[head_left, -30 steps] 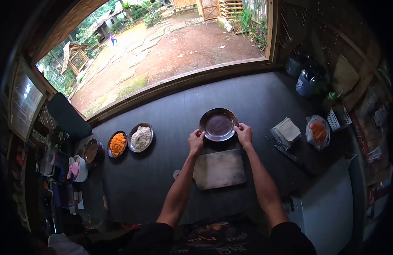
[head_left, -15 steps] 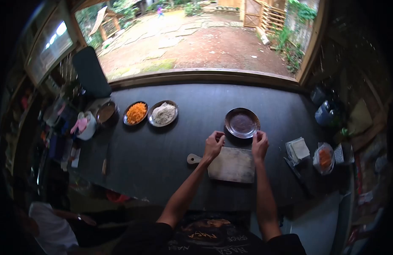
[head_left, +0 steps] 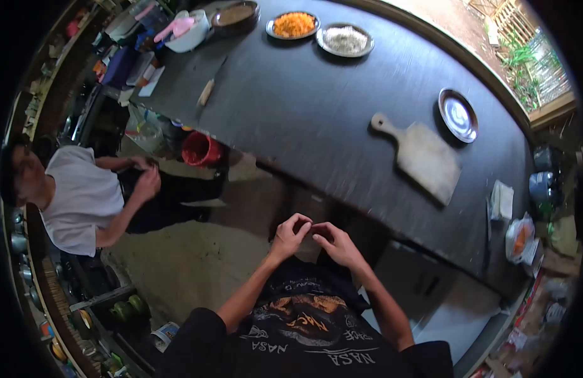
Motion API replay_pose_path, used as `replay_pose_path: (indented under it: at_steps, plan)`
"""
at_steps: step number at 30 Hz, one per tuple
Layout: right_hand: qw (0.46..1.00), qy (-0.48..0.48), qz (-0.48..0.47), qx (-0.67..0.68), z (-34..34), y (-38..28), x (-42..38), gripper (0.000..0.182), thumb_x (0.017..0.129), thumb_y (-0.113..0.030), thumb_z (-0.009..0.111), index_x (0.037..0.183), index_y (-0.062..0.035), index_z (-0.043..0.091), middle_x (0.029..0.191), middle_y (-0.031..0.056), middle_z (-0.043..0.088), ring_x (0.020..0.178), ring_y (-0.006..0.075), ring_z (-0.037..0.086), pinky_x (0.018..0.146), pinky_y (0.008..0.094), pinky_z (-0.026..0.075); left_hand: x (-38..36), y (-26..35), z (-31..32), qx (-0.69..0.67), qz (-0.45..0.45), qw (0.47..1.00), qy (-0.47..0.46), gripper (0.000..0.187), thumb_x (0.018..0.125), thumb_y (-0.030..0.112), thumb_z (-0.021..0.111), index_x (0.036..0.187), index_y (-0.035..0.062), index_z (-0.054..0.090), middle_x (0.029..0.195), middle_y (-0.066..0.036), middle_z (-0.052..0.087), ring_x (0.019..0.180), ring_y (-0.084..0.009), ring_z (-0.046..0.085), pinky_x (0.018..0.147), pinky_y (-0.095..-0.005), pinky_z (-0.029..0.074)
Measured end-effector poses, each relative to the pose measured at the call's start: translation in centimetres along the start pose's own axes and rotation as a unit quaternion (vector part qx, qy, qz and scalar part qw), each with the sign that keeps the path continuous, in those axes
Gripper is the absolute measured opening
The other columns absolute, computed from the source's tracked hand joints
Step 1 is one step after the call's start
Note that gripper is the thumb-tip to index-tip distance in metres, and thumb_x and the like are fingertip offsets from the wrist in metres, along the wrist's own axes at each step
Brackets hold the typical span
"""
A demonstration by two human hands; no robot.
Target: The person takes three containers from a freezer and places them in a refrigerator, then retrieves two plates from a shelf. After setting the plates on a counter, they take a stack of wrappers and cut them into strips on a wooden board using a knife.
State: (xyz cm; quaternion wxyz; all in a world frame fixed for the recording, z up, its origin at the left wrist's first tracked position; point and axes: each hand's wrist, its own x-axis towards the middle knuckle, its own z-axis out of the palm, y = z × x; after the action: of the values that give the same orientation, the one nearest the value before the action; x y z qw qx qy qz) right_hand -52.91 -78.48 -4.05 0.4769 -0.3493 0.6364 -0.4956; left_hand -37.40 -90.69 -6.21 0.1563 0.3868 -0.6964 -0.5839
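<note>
In front of my shirt, off the table's near edge, my left hand (head_left: 291,235) and my right hand (head_left: 337,244) come together. Their fingers are curled and the fingertips nearly meet. Whatever they pinch, if anything, is too small to make out. Beyond them on the dark table lies a wooden cutting board (head_left: 428,161) with a handle. A brown plate (head_left: 457,116) with nothing on it sits behind the board. Farther left stand a plate of shredded orange food (head_left: 293,25) and a plate of pale, whitish food (head_left: 345,40).
A knife (head_left: 206,92) lies on the table's left part, near a brown bowl (head_left: 236,16) and a white container (head_left: 189,33). Wrapped white squares (head_left: 502,200) and a bagged orange item (head_left: 520,237) are at right. A person in a white shirt (head_left: 83,192) is left, by a red bucket (head_left: 200,150).
My view has turned left and down. Both hands have drawn back from over the cutting board and brown plate to my body, and closer together. The other person now shows more fully.
</note>
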Motion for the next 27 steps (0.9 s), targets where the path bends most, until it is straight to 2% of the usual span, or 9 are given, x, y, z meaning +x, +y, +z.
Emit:
replay_pose_path:
  at_steps: [4,8,12,14,18,20,22,26,27]
  plan:
    - [0.989,-0.068,0.106,-0.080,5.6,6.2,-0.2,0.035,0.100,-0.023,0.067,0.123,0.0035,0.065,0.110,0.0135,0.073,0.095,0.0177,0.068,0.087,0.0336,0.054,-3.0,-12.1,-3.1,0.021,-0.072,0.995,-0.070,0.021,0.102,0.018,0.064,0.113,0.0007,0.069,0.097,-0.007,0.074,0.085,-0.0141,0.069,0.077,-0.0305,0.056]
    - [0.980,0.041,0.189,-0.050,12.3,14.9,1.4,0.034,0.104,-0.024,0.062,0.127,0.0001,0.062,0.103,0.0062,0.068,0.098,0.0146,0.065,0.088,0.0310,0.052,-1.6,-24.6,-5.0,-0.042,-0.073,0.992,-0.088,0.027,0.100,0.014,0.055,0.118,-0.0011,0.067,0.105,-0.010,0.074,0.088,-0.0170,0.069,0.077,-0.0335,0.057]
    - [0.921,0.214,0.190,0.263,18.5,19.3,5.9,0.028,0.103,-0.022,0.061,0.118,0.0010,0.066,0.105,0.0076,0.068,0.093,0.0164,0.066,0.082,0.0310,0.053,1.2,-25.3,-8.0,-0.081,-0.053,0.994,-0.045,0.029,0.096,0.012,0.054,0.118,0.0025,0.070,0.100,-0.011,0.072,0.082,-0.0203,0.069,0.076,-0.0342,0.056]
    - [0.936,0.194,0.125,0.266,18.6,25.6,10.3,0.026,0.103,-0.022,0.061,0.116,-0.0001,0.067,0.102,0.0057,0.068,0.089,0.0165,0.065,0.080,0.0329,0.053,6.1,-32.8,-7.9,0.136,0.191,0.972,0.004,0.025,0.093,0.013,0.058,0.113,0.0050,0.071,0.097,-0.012,0.071,0.084,-0.0248,0.070,0.076,-0.0377,0.056]
    - [0.964,0.242,0.108,0.017,15.6,27.7,19.6,0.035,0.103,-0.029,0.057,0.090,-0.0007,0.073,0.082,0.0106,0.071,0.078,0.0223,0.069,0.076,0.0391,0.055,16.2,-34.3,-7.1,0.231,0.161,0.959,-0.015,0.019,0.092,0.017,0.063,0.100,0.0036,0.074,0.097,-0.022,0.073,0.092,-0.0419,0.071,0.078,-0.0507,0.057]
    - [0.940,0.284,0.028,-0.187,12.3,33.8,26.4,0.049,0.104,-0.037,0.051,0.084,0.0015,0.073,0.081,0.0224,0.073,0.081,0.0346,0.072,0.079,0.0473,0.055,21.5,-35.9,-6.1,0.400,0.305,0.862,0.057,0.020,0.092,0.018,0.062,0.095,0.0028,0.074,0.095,-0.022,0.074,0.088,-0.0421,0.072,0.076,-0.0526,0.058]
    - [0.902,0.308,0.034,-0.302,10.0,34.7,29.3,0.053,0.104,-0.040,0.046,0.090,0.0029,0.074,0.092,0.0286,0.072,0.091,0.0424,0.072,0.085,0.0535,0.054,24.0,-34.5,-5.3,0.344,0.173,0.921,0.061,0.022,0.092,0.020,0.063,0.095,0.0014,0.074,0.093,-0.022,0.074,0.087,-0.0421,0.073,0.074,-0.0526,0.059]
    - [0.846,0.306,0.006,-0.437,8.5,35.1,34.0,0.042,0.104,-0.036,0.049,0.087,-0.0037,0.070,0.085,0.0210,0.071,0.081,0.0375,0.069,0.076,0.0496,0.051,29.9,-37.2,-2.2,0.299,0.262,0.907,0.142,0.027,0.093,0.025,0.064,0.093,0.0007,0.075,0.092,-0.021,0.075,0.089,-0.0418,0.073,0.076,-0.0500,0.060]
    - [0.793,0.368,-0.014,-0.486,8.3,36.2,35.7,0.038,0.103,-0.033,0.050,0.089,-0.0052,0.072,0.087,0.0215,0.072,0.083,0.0391,0.069,0.081,0.0493,0.052,31.1,-37.9,-1.2,0.183,0.195,0.953,0.144,0.029,0.093,0.028,0.065,0.094,0.0010,0.075,0.091,-0.020,0.075,0.089,-0.0414,0.074,0.076,-0.0490,0.060]
